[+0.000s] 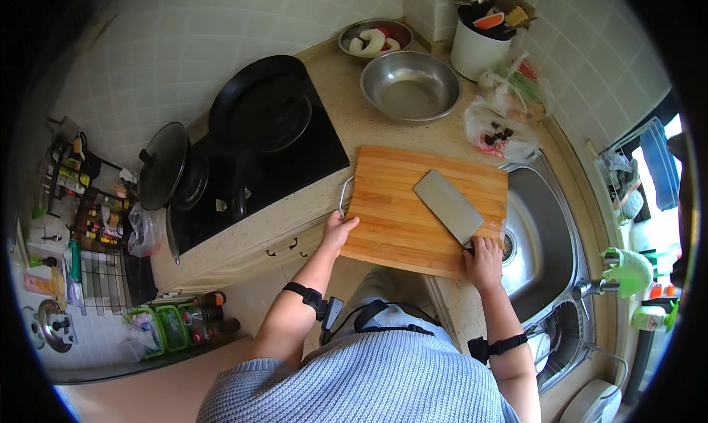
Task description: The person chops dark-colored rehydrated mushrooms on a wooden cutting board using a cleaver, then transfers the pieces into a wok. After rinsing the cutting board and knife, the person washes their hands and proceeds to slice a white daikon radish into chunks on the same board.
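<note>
A wooden cutting board [391, 216] spans the space in front of me, its right end over the sink's edge. My left hand [338, 232] grips its left edge near a metal handle [344, 196], thumb on top. On the board lies a cleaver [448, 204], its broad blade slanting away to the far left. At the board's near right corner, my right hand [484, 264] is closed around the cleaver's dark handle, which is mostly hidden under the fingers. Whether those fingers also press on the board I cannot tell.
Beyond the board stand a metal basin [411, 87] and a bowl of pale pieces [376, 41]. Plastic bags [504, 132] lie at the far right, above the sink [542, 224]. Left is a black cooktop [295, 165] with a frying pan [258, 102] and a lidded pan [164, 166].
</note>
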{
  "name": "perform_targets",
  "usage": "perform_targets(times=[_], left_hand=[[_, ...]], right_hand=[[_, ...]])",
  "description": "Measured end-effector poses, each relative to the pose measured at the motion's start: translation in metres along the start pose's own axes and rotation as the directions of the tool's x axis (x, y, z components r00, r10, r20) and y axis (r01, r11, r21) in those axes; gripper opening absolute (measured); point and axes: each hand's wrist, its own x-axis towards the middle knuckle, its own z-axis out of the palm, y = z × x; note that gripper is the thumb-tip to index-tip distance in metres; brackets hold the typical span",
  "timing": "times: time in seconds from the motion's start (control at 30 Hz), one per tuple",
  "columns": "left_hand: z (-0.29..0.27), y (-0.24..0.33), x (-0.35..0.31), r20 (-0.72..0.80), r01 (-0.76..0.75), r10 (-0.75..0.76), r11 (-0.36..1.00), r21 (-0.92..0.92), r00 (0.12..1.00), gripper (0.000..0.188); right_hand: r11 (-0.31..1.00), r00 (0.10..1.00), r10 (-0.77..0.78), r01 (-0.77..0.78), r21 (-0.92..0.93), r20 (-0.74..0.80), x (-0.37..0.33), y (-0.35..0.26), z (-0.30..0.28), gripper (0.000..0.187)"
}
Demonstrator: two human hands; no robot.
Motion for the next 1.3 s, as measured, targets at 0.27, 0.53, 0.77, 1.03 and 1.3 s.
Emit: perform_targets(times=[0.27, 0.53, 0.77, 1.03, 1.3], left_hand=[[0.005, 0.002, 0.018, -0.135, -0.034, 0.025, 0.997, -0.066, 0.991, 0.029], [-0.001, 0.017, 0.031, -0.094, 0.002, 0.023, 0.967, 0.256, 0.995, 0.036], [0.029, 0.092, -0.005, -0.027, -0.016, 0.16, 0.261, 0.965, 0.987, 0.033], [0.129, 0.102, -0.067, 0.47, -0.563, 0.316, 0.552, 0.615, 0.824, 0.01], [0.156, 0.11, -0.073, 0.44, -0.469, 0.199, 0.564, 0.679, 0.876, 0.027]], right_hand=[[0.998, 0.999, -0.039, 0.038, -0.041, -0.019, -0.004, -0.015, -0.02, 0.087], [0.99, 0.969, -0.04, 0.07, -0.118, 0.243, -0.014, -0.017, -0.018, 0.114], [0.995, 0.956, -0.03, 0.057, -0.083, 0.291, -0.012, -0.018, -0.022, 0.109], [0.711, 0.974, 0.113, -0.216, 0.669, 0.195, -0.029, 0.028, -0.058, 0.069], [0.624, 0.87, 0.426, -0.48, 0.616, 0.247, -0.077, 0.075, -0.095, 0.029]])
